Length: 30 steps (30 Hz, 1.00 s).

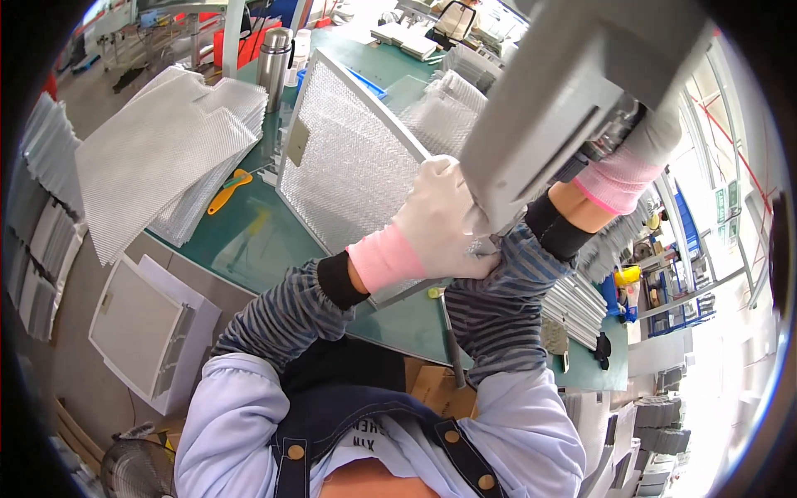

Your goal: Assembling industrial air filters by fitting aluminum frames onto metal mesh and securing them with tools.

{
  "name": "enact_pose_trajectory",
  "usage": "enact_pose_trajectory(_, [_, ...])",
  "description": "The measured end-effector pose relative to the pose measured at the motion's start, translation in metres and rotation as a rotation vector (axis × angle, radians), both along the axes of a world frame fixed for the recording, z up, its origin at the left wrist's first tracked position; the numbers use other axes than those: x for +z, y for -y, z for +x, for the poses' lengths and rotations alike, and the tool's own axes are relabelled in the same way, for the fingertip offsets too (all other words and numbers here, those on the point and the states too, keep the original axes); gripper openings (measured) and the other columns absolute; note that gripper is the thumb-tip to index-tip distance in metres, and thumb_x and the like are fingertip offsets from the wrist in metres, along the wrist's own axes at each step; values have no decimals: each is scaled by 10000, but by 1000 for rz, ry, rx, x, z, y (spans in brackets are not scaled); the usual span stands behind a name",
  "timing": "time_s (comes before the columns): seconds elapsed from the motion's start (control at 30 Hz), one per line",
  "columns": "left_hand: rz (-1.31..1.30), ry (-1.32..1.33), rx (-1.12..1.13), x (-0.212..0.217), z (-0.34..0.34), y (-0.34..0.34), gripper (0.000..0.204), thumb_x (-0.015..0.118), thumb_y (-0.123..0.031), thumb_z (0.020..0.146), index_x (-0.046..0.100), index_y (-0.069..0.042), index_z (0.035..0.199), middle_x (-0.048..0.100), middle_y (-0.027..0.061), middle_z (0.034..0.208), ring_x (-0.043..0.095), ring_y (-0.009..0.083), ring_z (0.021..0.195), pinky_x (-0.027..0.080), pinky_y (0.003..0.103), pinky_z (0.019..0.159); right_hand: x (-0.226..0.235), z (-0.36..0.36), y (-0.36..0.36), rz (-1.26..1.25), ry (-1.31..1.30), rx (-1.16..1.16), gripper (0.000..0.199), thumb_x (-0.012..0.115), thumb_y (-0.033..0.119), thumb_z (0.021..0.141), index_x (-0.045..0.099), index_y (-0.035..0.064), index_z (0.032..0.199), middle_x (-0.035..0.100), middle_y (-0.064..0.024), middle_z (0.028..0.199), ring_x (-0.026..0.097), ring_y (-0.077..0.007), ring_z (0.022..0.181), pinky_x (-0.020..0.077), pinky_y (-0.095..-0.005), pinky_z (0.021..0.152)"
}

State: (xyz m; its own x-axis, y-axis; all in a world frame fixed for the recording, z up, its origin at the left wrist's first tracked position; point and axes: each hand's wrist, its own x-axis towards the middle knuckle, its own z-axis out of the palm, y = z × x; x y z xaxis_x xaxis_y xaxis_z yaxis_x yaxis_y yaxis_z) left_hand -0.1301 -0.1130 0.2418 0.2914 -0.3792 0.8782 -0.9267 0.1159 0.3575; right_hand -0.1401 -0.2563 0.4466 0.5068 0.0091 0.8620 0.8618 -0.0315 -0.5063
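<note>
My left hand (444,220), in a white glove with a pink cuff, is closed at the right edge of a silver framed mesh panel (349,141). Its thumb and fingers curl around that edge. The panel leans over the green table and has a small tan patch on its frame. A large grey boxy piece (564,108) fills the upper right, its lower end close to my left fingertips. Behind it my right hand (635,162), gloved alike, is raised beside a dark metal part (613,131). The grey piece hides most of the right fingers.
Loose mesh sheets (166,149) lie stacked at the left of the green table (228,249), beside a yellow-handled scraper (230,192). A steel flask (274,66) stands behind. More mesh pieces (448,108) are piled further back. Metal strips (574,309) lie at the right.
</note>
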Motion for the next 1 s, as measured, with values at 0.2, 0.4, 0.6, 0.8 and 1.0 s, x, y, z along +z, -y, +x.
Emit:
enact_pose_trajectory(0.2, [-93, 212, 134, 18, -5, -15, 278, 703, -377, 631, 689, -179, 826, 591, 91, 1072, 502, 324, 980, 366, 471, 853, 5, -25, -39, -160, 0, -473, 180, 618, 167, 899, 638, -5, 948, 599, -41, 769, 570, -73, 611, 451, -187, 507])
enact_pose_trajectory(0.4, [-58, 237, 148, 19, -2, -15, 201, 699, -353, 634, 673, -160, 683, 600, 94, 1014, 496, 334, 960, 363, 472, 847, 1, -34, -47, -319, 290, -630, 179, 587, 105, 903, 644, -5, 1033, 615, -41, 846, 587, -74, 691, 465, -194, 567])
enact_pose_trajectory(0.6, [-15, 223, 160, 18, -2, -17, 195, 700, -344, 631, 667, -158, 679, 600, 104, 995, 487, 348, 970, 363, 480, 864, -1, -5, -56, 84, 95, 793, 193, 593, 96, 881, 654, -18, 1025, 624, 21, 778, 541, -14, 618, 400, -163, 536])
enact_pose_trajectory(0.8, [-7, 177, 154, 11, -2, -12, 196, 703, -356, 633, 658, -168, 669, 586, 99, 987, 484, 354, 976, 361, 482, 871, 3, -42, -75, -53, -159, -452, 160, 590, 157, 891, 653, 15, 930, 609, 28, 765, 519, -20, 588, 393, -171, 519])
enact_pose_trajectory(1.0, [-73, 243, 165, 20, -1, -13, 204, 723, -355, 616, 676, -176, 703, 580, 78, 892, 523, 311, 877, 391, 456, 827, -5, -49, -83, 41, 3, -533, 155, 598, 167, 883, 626, 34, 957, 579, 37, 729, 512, -26, 576, 403, -166, 529])
